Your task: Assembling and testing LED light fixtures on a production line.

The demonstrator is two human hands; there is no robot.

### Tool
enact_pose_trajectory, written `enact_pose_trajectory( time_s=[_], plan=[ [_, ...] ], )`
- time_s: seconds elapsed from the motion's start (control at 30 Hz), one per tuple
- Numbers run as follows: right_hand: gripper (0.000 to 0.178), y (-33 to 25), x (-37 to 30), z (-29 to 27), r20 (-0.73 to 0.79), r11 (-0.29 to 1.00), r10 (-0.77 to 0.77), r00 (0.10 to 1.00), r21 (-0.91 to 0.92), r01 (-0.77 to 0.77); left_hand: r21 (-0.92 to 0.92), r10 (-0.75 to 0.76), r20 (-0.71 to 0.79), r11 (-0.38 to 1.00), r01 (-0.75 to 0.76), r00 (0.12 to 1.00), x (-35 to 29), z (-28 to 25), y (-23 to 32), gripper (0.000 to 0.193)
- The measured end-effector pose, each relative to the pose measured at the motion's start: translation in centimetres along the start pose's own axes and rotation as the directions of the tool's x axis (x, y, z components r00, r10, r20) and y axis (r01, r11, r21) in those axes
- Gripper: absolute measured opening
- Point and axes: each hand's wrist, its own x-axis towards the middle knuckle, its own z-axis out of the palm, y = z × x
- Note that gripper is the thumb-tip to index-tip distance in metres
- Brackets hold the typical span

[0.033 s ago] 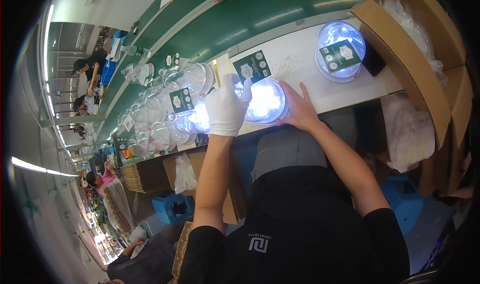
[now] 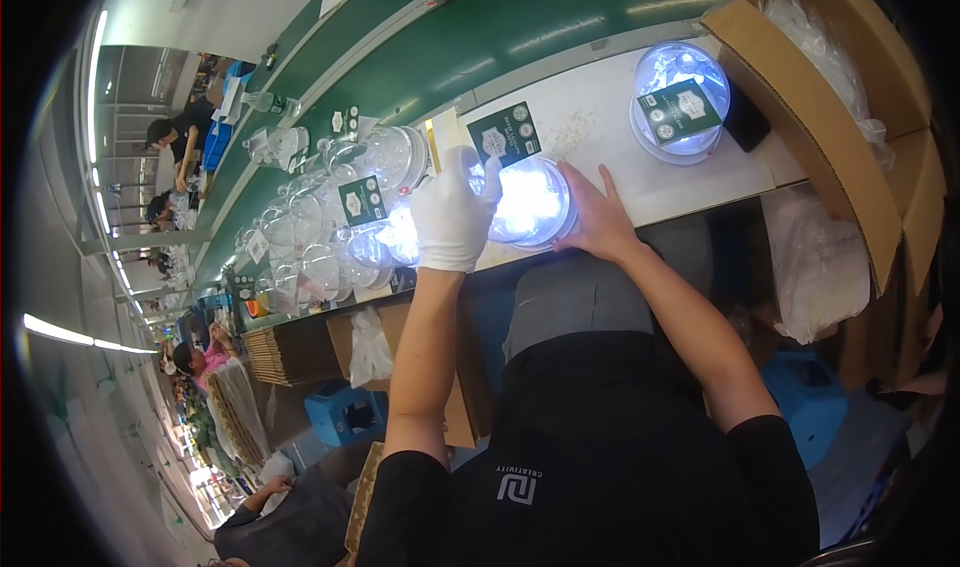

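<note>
A brightly glowing, round clear plastic lamp (image 2: 533, 205) lies at the table's near edge between my hands. My right hand (image 2: 600, 217) is bare and curves round its right rim, thumb on the near side, one finger lifted away. My left hand (image 2: 450, 215), in a white glove, is closed against the lamp's left side, with the fingertips partly hidden. Just beyond the lamp is a dark green printed card (image 2: 503, 134). Left of the glove, another lit lamp (image 2: 400, 235) shines, partly covered by the hand.
Many clear plastic lamps (image 2: 310, 212) crowd the left of the table. At the right stands a lit lamp (image 2: 682, 77) with a green card (image 2: 680, 113) on it, beside an open cardboard box (image 2: 800, 97). Blue stools (image 2: 805, 397) are below. Other people (image 2: 185, 137) sit far left.
</note>
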Motion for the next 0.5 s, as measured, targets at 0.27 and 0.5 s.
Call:
enact_pose_trajectory(
  time_s=[0.27, 0.5],
  plan=[
    [0.132, 1.0, -0.4, 0.4, -0.140, 0.988, -0.013, 0.990, 0.153, 0.034, -0.134, -0.148, 0.101, 0.978, 0.161, 0.984, 2.8, -1.0, -3.7, 0.021],
    [0.094, -6.9, -3.7, -4.4, -0.414, 0.645, -0.024, 0.910, 0.689, 0.331, -0.611, -0.426, -0.013, 0.720, 0.331, 0.904, -1.2, -2.9, -9.5, 0.035]
  ],
)
